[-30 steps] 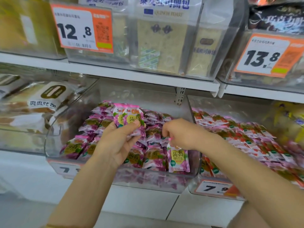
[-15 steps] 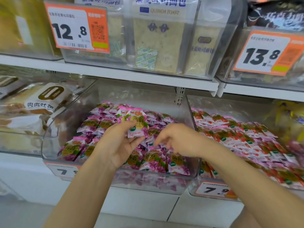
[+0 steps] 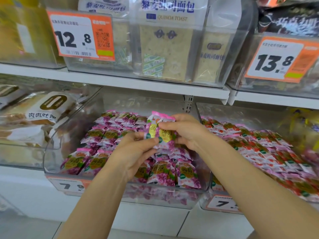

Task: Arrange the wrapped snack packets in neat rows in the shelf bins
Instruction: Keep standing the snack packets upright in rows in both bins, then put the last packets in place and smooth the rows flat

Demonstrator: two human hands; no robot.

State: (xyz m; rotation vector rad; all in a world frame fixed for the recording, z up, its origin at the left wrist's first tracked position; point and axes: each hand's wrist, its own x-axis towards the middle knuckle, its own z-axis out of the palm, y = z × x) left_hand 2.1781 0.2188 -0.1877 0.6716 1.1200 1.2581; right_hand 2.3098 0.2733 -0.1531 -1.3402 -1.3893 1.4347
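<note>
Two pink snack packets (image 3: 159,130) stand upright over the middle bin (image 3: 57,152). The left hand (image 3: 136,150) has its grip pinched on their lower edge, and the right hand (image 3: 187,131) is clamped on their right side. Packed rows (image 3: 103,135) lie below.

Single head-worn view, facing forward and slightly down, close to the shelf bins (image 3: 57,152)

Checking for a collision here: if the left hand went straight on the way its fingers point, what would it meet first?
The left hand would likely meet the right hand, just past the purple packets both pinch; depth unclear.
</note>
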